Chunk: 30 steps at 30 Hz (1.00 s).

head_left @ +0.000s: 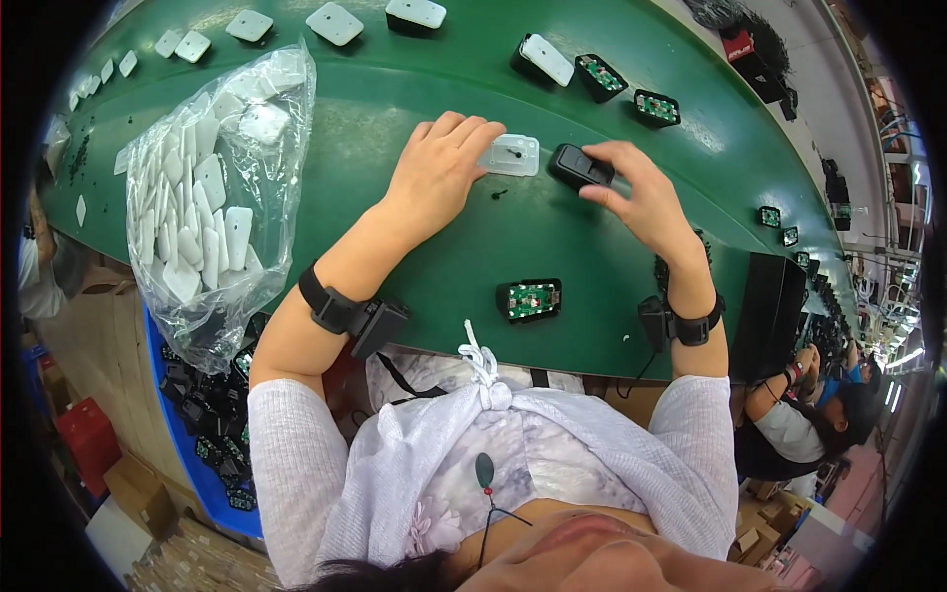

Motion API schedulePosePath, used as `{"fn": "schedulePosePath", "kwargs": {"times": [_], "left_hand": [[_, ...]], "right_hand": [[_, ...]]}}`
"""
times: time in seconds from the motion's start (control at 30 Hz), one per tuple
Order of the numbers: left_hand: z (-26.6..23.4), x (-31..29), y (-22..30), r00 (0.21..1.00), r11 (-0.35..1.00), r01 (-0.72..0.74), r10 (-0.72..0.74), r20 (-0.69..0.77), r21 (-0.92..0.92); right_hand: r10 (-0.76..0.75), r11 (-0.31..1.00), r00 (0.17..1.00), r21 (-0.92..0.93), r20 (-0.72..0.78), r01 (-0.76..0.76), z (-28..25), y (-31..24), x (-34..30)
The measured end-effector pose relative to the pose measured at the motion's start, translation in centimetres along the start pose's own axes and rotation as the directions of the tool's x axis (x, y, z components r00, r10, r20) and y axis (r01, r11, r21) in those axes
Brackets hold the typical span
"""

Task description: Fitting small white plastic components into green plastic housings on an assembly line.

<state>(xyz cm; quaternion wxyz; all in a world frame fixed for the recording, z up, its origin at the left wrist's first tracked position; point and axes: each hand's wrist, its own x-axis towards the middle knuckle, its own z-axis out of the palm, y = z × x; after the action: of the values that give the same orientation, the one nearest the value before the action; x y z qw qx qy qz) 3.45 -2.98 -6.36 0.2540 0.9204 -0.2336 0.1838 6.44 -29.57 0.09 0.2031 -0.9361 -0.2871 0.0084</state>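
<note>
My left hand (pixel 443 166) has its fingers closed at the left end of a translucent white cover plate (pixel 530 156). A small black piece (pixel 514 153) lies on that plate, and another small black part (pixel 499 194) is on the table just below. To the right, my right hand (pixel 641 189) grips a black plastic case (pixel 570 164) between thumb and fingers, a short gap away from the plate. Nearer to me, an open black case with a green circuit board (pixel 533 299) rests on the green table (pixel 424 286).
A clear bag of white cover plates (pixel 212 197) lies at left, above a blue bin (pixel 181 464) of black cases. White-topped cases (pixel 335 24) and open cases with green boards (pixel 600 77) line the far side. A black box (pixel 772 306) and a co-worker (pixel 799 419) are at right.
</note>
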Motion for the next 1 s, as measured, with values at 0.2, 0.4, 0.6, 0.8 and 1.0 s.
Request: {"fn": "schedulePosePath", "kwargs": {"times": [0.2, 0.4, 0.6, 0.8, 1.0], "left_hand": [[0.6, -0.1, -0.2, 0.999, 0.999, 0.019, -0.021, -0.036, -0.043], [-0.8, -0.5, -1.5, 0.997, 0.956, 0.071, -0.067, 0.024, -0.285], [-1.2, -0.8, -1.6, 0.993, 0.990, 0.020, -0.004, 0.117, -0.141], [-1.4, -0.8, -0.8, 0.994, 0.996, 0.041, -0.033, 0.106, -0.073], [-1.1, -0.4, -0.3, 0.994, 1.000, 0.005, -0.002, 0.105, -0.025]], "right_hand": [[-0.037, 0.998, 0.998, 0.045, -0.058, 0.039, 1.0, -1.1, 0.7], [-0.239, 0.965, 0.967, 0.092, -0.085, 0.247, 3.0, -3.8, 4.1], [-0.294, 0.955, 0.956, 0.035, -0.005, 0.294, 3.4, -4.3, 4.7], [-0.296, 0.954, 0.955, -0.050, -0.019, 0.295, 4.0, -4.4, 4.3], [-0.330, 0.942, 0.935, -0.101, -0.132, 0.319, 5.0, -3.6, 3.7]]}}
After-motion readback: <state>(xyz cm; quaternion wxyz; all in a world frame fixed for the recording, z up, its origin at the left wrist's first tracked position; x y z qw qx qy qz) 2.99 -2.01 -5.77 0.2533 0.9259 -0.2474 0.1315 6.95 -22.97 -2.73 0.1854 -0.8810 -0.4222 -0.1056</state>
